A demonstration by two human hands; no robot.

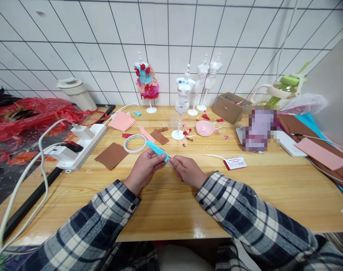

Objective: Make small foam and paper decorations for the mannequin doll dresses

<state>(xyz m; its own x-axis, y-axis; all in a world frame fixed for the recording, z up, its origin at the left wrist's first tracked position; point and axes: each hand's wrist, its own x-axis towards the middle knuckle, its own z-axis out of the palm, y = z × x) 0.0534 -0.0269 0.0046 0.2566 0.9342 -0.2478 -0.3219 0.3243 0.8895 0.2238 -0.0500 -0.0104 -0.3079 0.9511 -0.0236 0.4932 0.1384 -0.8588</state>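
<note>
A bright blue strip of crepe-like paper (156, 148) lies slantwise across the fingers of my left hand (144, 167), its lower right end gathered into small pleats. The left thumb presses it against the fingers. My right hand (188, 171) is closed in a pinch right at the pleated end; what it grips there is too small to make out. Just behind the left hand lies a roll of white tape (126, 143). Beyond the hands stands a white mannequin (182, 101) with blue marks, and farther left a mannequin wearing a ruffled paper dress (145, 79).
Brown sheet (112, 155) and pink sheets (122, 121) lie left, near a power strip (94, 141) with cables. A pink bowl (205, 128), paper scraps, a cardboard box (230, 108) and two white mannequins stand behind. A white-and-red label (235, 163) lies right.
</note>
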